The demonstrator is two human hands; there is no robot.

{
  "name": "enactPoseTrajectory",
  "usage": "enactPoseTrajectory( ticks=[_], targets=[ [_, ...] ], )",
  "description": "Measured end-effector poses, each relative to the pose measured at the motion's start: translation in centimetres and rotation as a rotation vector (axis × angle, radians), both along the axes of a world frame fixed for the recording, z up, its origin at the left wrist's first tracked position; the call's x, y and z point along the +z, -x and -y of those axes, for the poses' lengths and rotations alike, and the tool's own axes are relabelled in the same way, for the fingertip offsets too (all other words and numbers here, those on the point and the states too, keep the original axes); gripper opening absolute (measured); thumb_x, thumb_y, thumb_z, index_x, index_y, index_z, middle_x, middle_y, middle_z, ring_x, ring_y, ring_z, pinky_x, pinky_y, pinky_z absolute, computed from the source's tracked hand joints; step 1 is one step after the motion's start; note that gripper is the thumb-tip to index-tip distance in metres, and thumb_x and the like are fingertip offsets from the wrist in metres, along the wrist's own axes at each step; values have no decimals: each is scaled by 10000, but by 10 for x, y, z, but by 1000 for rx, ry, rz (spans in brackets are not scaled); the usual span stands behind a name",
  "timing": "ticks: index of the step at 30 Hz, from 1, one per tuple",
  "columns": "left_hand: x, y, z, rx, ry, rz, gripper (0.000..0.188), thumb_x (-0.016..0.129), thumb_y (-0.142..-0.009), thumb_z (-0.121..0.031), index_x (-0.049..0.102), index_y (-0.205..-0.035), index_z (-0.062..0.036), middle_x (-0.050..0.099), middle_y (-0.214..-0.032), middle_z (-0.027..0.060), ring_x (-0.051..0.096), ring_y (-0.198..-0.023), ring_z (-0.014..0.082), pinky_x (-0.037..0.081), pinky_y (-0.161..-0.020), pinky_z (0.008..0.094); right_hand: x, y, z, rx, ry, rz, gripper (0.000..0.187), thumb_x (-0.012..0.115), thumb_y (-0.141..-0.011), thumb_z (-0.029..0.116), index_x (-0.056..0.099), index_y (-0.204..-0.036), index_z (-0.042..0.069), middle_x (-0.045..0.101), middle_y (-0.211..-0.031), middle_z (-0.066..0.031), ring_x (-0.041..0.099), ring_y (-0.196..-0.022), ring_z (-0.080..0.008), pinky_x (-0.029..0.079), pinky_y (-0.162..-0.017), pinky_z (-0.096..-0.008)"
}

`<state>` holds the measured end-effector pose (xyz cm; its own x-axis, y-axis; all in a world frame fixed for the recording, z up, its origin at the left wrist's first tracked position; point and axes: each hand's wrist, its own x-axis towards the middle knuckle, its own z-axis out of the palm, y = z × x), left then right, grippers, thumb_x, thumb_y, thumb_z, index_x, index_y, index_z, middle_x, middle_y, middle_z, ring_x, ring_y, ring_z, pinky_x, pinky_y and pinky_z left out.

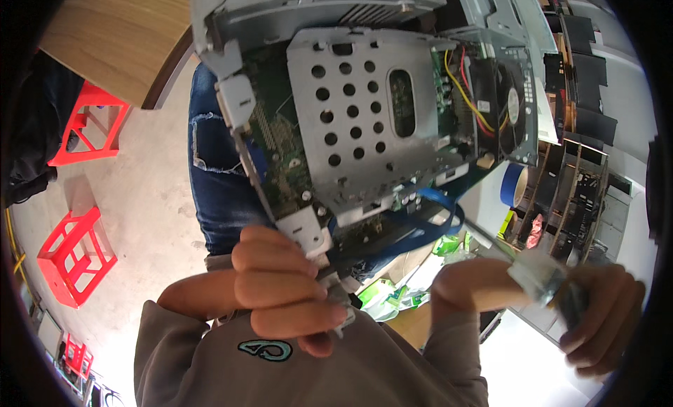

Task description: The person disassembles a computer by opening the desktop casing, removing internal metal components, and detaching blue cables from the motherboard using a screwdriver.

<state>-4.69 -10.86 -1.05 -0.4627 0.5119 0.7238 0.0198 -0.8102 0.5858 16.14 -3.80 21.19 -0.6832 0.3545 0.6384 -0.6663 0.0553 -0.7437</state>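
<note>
An opened computer case (413, 161) fills the upper middle of the view. It has a perforated metal drive bracket (354, 98), a green circuit board (284, 151) and a black fan (501, 102) with red and yellow wires. Blue cables (420, 240) loop out at its near side. My left hand (284, 288) is closed at the case's near-left corner, beside a white metal plate; a small silvery part shows at its fingertips, too blurred to name. On the right, my right hand (606, 319) grips a screwdriver (536, 275), its shaft slanting up-left toward the case's near edge.
At the far left stands a wooden table (116, 39). Red plastic stools (77, 256) stand on the floor at left. To the right, a roll of blue tape (514, 185) sits by racks of dark parts (578, 197). Green-and-clear plastic packaging (392, 298) lies below the case.
</note>
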Motion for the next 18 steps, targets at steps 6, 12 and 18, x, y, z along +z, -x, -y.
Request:
enactPoseTrajectory(
  ticks=[6, 12, 18],
  targets=[
    [2, 2, 8, 19, 83, 5, 334, 490, -963, -511, 604, -865, -214, 481, -803, -40, 475, -746, 120, 348, -660, 266, -18, 54, 59, -1560, -79, -24, 117, 421, -889, -6, 482, -803, -56, 452, -626, 34, 319, -454, -63, 332, -416, -199],
    [2, 7, 2, -59, 32, -61, 347, 560, -915, -521, 539, -827, -187, 461, -776, -30, 457, -712, 130, 343, -613, 270, 3, 18, 18, -724, -227, -68, 225, 536, -916, 81, 565, -713, -11, 595, -677, -79, 587, -569, -141, 519, -529, -282],
    [-1, 17, -2, -90, -21, -102, 325, 567, -913, -516, 554, -840, -200, 481, -793, -33, 472, -731, 128, 355, -650, 262, 2, 6, -1, -403, -81, 89, 283, 542, -924, 156, 645, -835, -92, 678, -793, -206, 694, -631, -215, 614, -581, -319]
  ],
)
